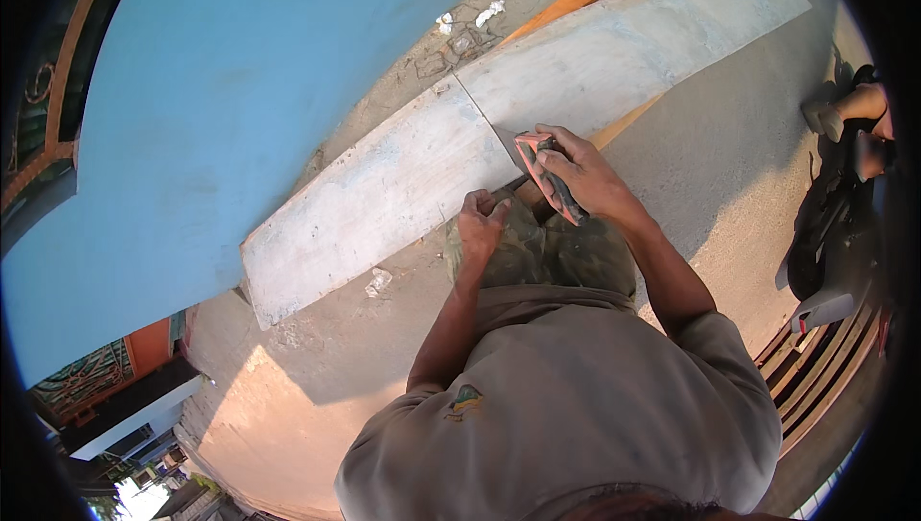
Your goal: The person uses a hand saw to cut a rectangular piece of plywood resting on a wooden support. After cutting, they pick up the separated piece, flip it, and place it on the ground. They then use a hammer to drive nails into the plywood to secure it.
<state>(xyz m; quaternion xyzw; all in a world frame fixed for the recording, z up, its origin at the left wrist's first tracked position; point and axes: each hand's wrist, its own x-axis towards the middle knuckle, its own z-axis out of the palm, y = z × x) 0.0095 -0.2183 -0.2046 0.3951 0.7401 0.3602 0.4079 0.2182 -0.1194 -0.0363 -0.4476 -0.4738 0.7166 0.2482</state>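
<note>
Head view, plank: the long whitish plank [556, 84] is lying slantwise before you, alongside the blue wall [221, 118].
Right hand: yours [595, 180] is gripping the handsaw [533, 149], fingers wrapped around its red-and-black handle.
Left hand: yours [483, 222] is resting by the near edge, fingers curled; can't tell if pinching.
Cut: a dark line [470, 92] is running from far edge toward the blade [506, 140]; probably well across, remainder unclear.
</note>
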